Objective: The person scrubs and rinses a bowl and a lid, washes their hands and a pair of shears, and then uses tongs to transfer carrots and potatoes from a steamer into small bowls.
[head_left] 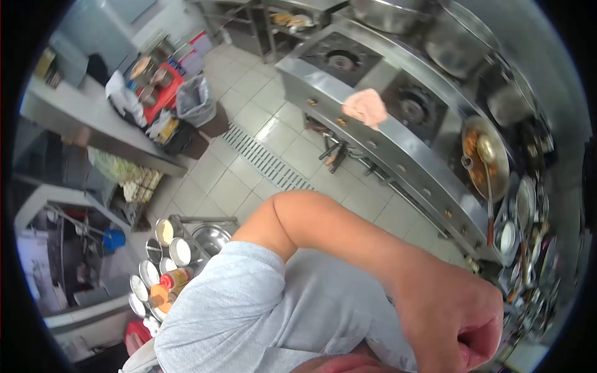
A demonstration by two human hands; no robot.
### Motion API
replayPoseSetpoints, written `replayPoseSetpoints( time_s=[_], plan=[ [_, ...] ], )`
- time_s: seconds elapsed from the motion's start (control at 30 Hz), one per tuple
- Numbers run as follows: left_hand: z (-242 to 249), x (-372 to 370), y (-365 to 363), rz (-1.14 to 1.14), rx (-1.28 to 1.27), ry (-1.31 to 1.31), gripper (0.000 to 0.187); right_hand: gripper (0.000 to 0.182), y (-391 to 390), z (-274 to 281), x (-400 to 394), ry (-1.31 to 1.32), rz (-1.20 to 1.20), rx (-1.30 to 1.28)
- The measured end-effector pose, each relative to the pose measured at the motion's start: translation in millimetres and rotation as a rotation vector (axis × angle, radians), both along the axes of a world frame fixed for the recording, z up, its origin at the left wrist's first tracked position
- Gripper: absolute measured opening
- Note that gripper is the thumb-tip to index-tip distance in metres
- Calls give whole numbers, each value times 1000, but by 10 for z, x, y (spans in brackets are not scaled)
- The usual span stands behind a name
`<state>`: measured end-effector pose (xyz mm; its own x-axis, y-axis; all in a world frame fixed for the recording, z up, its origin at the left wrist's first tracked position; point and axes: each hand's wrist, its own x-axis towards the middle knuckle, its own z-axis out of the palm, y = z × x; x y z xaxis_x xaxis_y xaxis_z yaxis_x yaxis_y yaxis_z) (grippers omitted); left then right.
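Stretching across the tiled floor [233, 171] of a busy kitchen, a stainless-steel range [413, 180] dominates the scene, two burners [342, 61] showing toward its far end. Large metal pots [457, 43] line its back edge. A person in a light grey shirt [329, 286] stands at its front, left arm bent across the chest. Just past the range's near end spreads a jumble of metal utensils [528, 280], too crowded to count. On the floor, well apart from the range's front edge, a dark bin [210, 119] wears a pale liner [196, 96].

At the near end of the range rests a wide wok [502, 165], orange-brown food [471, 138] and sauce inside. The person's left hand [460, 317] is raised in front of the body; in view, it appears closest to the utensils. Its grip is curled into a loose fist around a dark hollow; what, if anything, it encloses cannot be told.

A ladle [487, 152] lies with its bowl in the wok, its reddish-brown handle reaching over the range's front edge. Farther along that same edge, between the two burners, a pink cloth [365, 109] is draped. Round containers [180, 252] cluster at the person's left, a red-and-yellow bottle [176, 278] among them.
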<state>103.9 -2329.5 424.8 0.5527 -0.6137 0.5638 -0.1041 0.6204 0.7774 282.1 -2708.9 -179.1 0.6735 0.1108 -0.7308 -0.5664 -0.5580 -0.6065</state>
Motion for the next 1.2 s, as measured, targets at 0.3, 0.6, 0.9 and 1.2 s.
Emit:
replayPoseSetpoints(
  time_s=[0.3,0.6,0.9,1.2],
  plan=[
    [110,-1413,2018,388,-120,-160,56,17,3186,796,-237,-42,489,-35],
    [-56,-2260,3979,661,-53,-111,60,19,5659,802,-736,64,697,106],
    [46,-2554,6372,619,20,252,59,25,9359,1234,-1693,-51,1179,218],
    [47,-2415,8577,707,139,3,51,31,12506,2159,-2243,-169,1251,427]
  ],
)
